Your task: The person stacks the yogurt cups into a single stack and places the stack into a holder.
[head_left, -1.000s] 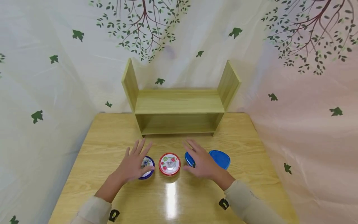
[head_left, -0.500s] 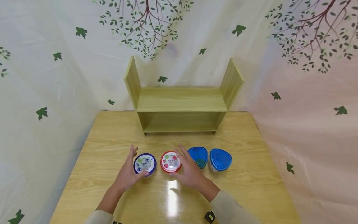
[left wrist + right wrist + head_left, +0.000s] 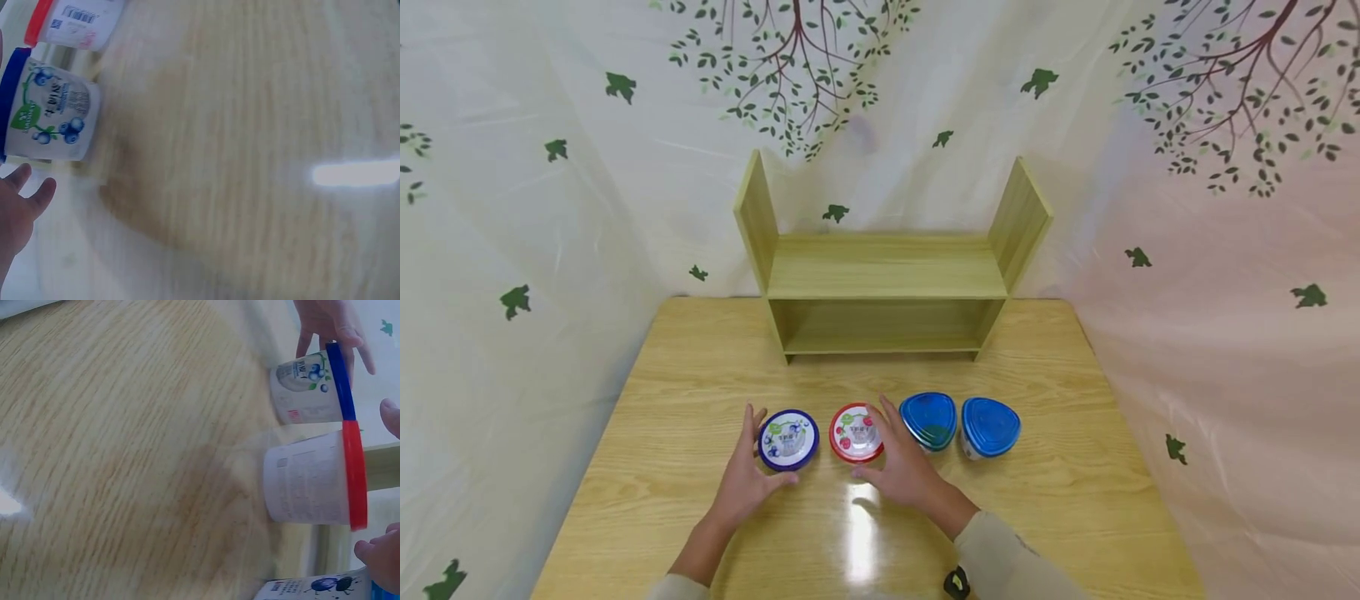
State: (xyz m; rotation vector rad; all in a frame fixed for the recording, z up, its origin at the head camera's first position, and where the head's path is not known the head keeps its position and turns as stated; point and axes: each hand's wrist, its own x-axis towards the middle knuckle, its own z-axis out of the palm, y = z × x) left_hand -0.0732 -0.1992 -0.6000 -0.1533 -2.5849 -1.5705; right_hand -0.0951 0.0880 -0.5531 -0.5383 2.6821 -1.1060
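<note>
A round tub with a dark blue lid and blueberry print (image 3: 788, 440) stands upright on the table. My left hand (image 3: 747, 483) curves around its left side, thumb in front; in the left wrist view its fingertips (image 3: 42, 194) lie apart from the wall. Just right of it stands a tub with a red lid and red fruit print (image 3: 854, 433). My right hand (image 3: 907, 471) reaches around its right side, covering part of the lid. In the right wrist view the fingers (image 3: 378, 553) and thumb (image 3: 391, 415) show gaps to that tub (image 3: 309, 481).
Two tubs with rounded-triangular blue lids, one (image 3: 929, 421) close to my right hand and another (image 3: 991, 427) farther right, stand on the wooden table (image 3: 1060, 517). Behind them is a two-level wooden shelf (image 3: 887, 271), backed by a printed cloth (image 3: 925, 100).
My right hand has moved left from the nearer blue-lidded tub to the red-lidded one. My left hand has come down from over the round blue-lidded tub to its side.
</note>
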